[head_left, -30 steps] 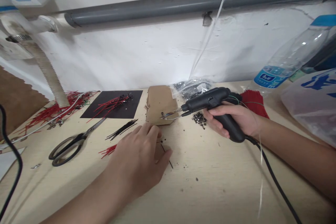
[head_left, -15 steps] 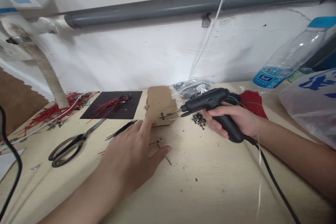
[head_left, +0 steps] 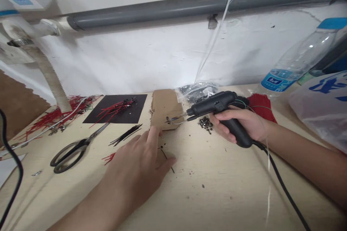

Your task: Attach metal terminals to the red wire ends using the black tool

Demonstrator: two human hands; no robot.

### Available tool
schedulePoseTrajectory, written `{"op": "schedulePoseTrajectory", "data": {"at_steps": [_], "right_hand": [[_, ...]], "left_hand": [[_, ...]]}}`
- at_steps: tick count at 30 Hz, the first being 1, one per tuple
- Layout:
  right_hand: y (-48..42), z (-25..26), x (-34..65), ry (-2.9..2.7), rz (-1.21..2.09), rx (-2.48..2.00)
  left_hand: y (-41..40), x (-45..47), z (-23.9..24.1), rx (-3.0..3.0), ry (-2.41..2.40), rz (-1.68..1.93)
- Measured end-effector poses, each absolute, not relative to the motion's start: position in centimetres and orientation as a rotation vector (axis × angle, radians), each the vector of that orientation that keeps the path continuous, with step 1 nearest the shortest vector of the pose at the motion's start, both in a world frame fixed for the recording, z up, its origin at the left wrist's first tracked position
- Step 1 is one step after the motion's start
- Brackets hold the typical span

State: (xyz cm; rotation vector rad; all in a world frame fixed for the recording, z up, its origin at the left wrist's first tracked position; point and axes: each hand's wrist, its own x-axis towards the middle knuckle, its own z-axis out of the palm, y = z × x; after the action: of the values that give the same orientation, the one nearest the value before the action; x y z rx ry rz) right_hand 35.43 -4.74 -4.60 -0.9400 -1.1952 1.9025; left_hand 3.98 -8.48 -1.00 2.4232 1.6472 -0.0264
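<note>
My right hand (head_left: 241,121) grips a black soldering gun (head_left: 217,103), whose tip and thin feed tube point left over the cardboard piece (head_left: 166,103). A small dark part sits at the tip, too small to make out. My left hand (head_left: 138,155) lies palm down, with its index finger stretched to the cardboard's front edge and its thumb apart. Between that thumb and finger, a thin black wire (head_left: 166,154) lies on the table, partly covered by the hand. Left of the fingers are a bundle of black wires (head_left: 125,134) and some red wires (head_left: 108,158).
Black-handled scissors (head_left: 72,153) lie at left. A black sheet (head_left: 92,110) bears red wires with dark ends; more red wires (head_left: 46,119) lie beyond it. Small black parts (head_left: 206,124) are heaped below the gun. A bottle (head_left: 298,57) and plastic bag (head_left: 322,104) stand right.
My left hand has drawn back a little from the cardboard, uncovering more of the black and red wires. The thin black wire has shifted slightly. My right hand and the soldering gun stay put.
</note>
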Motion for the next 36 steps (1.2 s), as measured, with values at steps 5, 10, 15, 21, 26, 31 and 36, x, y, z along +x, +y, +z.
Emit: {"op": "schedulePoseTrajectory", "data": {"at_steps": [5, 10, 15, 21, 26, 31, 36], "right_hand": [[-4.8, -4.6, 35.4, -1.178, 1.909, -0.961], [-4.8, -4.5, 35.4, -1.17, 1.919, -0.967], [-4.8, -4.5, 35.4, -1.178, 1.916, -0.957], [-4.9, -4.3, 35.2, -1.142, 1.915, -0.981], [-4.9, -4.3, 35.1, -1.154, 1.911, -0.978], [-4.9, -4.2, 35.1, -1.132, 1.907, -0.989], [-4.9, -4.2, 35.1, -1.122, 1.906, -1.0]], "left_hand": [[-8.5, 3.8, -0.7, 2.376, 1.608, 0.021], [-8.4, 3.4, -1.0, 2.333, 1.569, 0.072], [-8.3, 3.1, -1.4, 2.339, 1.529, 0.119], [-8.1, 3.2, -1.3, 2.28, 1.48, 0.109], [-7.8, 3.3, -1.3, 2.233, 1.477, 0.129], [-7.6, 3.4, -1.4, 2.209, 1.454, 0.157], [-7.4, 3.3, -1.7, 2.197, 1.448, 0.187]]}}
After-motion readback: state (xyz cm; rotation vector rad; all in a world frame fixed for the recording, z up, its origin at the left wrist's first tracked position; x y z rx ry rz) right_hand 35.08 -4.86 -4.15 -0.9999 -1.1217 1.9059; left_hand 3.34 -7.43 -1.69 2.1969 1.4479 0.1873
